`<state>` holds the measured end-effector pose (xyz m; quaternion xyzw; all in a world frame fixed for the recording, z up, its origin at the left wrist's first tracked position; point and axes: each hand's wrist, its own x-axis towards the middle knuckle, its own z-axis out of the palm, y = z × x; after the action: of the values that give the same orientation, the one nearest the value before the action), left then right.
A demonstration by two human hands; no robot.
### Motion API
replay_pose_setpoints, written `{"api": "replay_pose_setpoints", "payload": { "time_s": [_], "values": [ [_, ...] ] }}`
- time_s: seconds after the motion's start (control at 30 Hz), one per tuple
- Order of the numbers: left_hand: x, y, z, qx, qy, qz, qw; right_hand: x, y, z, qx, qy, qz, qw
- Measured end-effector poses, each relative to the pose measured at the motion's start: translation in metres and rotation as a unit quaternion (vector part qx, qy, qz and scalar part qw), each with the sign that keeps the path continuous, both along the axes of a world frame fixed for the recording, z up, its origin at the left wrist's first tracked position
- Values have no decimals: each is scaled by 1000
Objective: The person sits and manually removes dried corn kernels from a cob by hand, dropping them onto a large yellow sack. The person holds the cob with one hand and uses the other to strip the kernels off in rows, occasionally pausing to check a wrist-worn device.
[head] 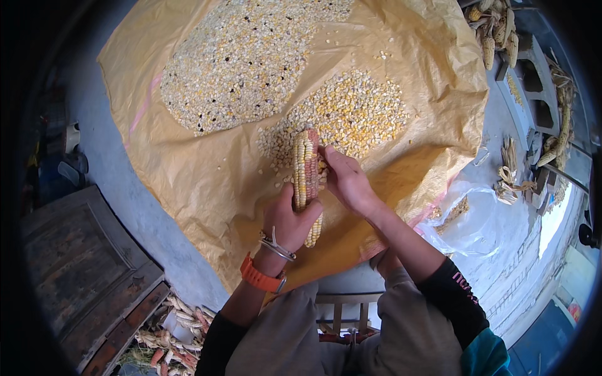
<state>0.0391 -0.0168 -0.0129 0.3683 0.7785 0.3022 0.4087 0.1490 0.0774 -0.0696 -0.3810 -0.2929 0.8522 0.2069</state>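
Observation:
My left hand (pixel 288 218) grips a partly shelled ear of corn (pixel 305 169) near its lower end, with the thumb across it. Pale yellow kernels stand in rows on its left side; the right side is bare, reddish cob. My right hand (pixel 347 178) is at the ear's right edge, thumb tip close against the bare side. Its other fingers are mostly hidden, and loose kernels show between it and the cob. Beneath both hands, a pile of yellow and white kernels (pixel 357 110) lies on a tan woven plastic sheet (pixel 197 164).
A larger, paler kernel heap (pixel 240 66) with dark specks spreads farther up the sheet. To the right are a clear plastic bag (pixel 475 225), dry husks (pixel 508 174), a concrete block (pixel 538 89) and hanging corn ears (pixel 498 33). A wooden cabinet (pixel 84 272) and stripped cobs (pixel 183 329) are at lower left.

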Motion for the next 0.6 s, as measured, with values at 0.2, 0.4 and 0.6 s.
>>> {"api": "replay_pose_setpoints", "payload": {
  "time_s": [0.2, 0.4, 0.6],
  "values": [
    [4, -2, 2, 39, -59, 15, 997, -2, 8, 24, -146, 146, -58, 977],
    [-7, -9, -4, 79, -59, 55, 994, 0, 12, 32, -179, 131, -87, 971],
    [-7, -8, -4, 111, -54, 82, 989, 4, 15, 29, -191, 172, -69, 964]
  ]
}}
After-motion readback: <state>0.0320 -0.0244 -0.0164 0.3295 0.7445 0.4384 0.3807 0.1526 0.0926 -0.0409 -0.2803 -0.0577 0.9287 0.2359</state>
